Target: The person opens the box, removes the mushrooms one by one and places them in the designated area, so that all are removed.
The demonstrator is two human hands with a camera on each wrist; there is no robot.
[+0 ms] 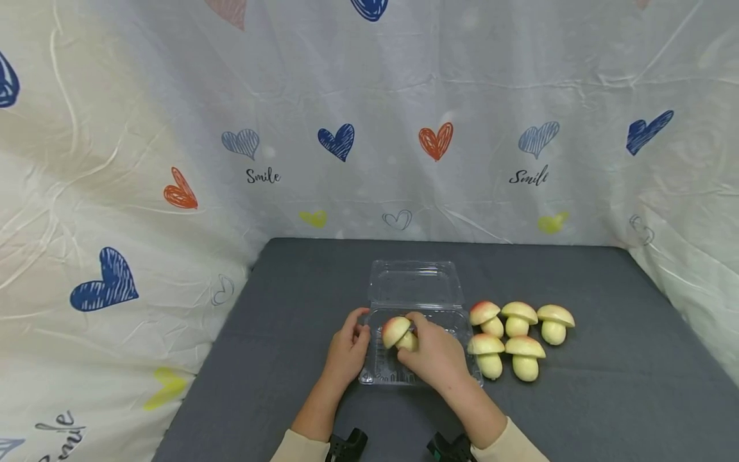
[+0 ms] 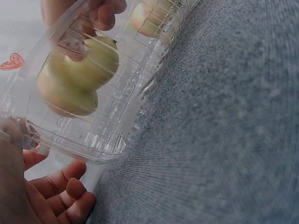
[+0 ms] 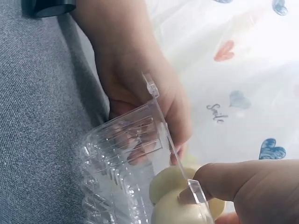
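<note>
A clear hinged plastic container (image 1: 392,375) lies on the grey table with its lid (image 1: 412,282) raised at the back. At the container's left side, my left hand (image 1: 348,350) holds the rim, the fingers against the outside of the wall. My right hand (image 1: 435,353) grips a toy mushroom (image 1: 395,332) by its pale stem, with thumb and fingers around it. This mushroom has a yellow cap with a reddish blush and overlaps the container's base in the head view. Through the clear wall, the left wrist view shows the same mushroom (image 2: 96,65) tilted.
Right of the container stand several similar mushrooms (image 1: 525,357) in two rows, the nearest ones right at its edge. A pale curtain (image 1: 375,83) printed with hearts hangs behind and to the left of the dark grey table (image 1: 606,385).
</note>
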